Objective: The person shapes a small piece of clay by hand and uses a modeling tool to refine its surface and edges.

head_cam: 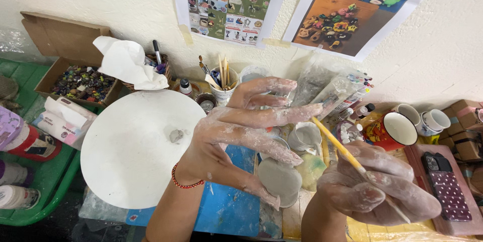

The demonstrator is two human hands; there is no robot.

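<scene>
My left hand, smeared with pale clay and wearing a red bead bracelet, is spread open above the table with its fingers apart; it holds nothing. Just below its thumb lies a flat grey clay disc. My right hand, also coated in clay, is closed around a thin wooden stick tool that points up and left toward the left fingertips. A round white board with a small lump of grey clay on it lies to the left of my left wrist.
A cup of brushes, small jars, white mugs and a red cup crowd the back. A box of beads and crumpled tissue are at left, a phone at right, a green tray at far left.
</scene>
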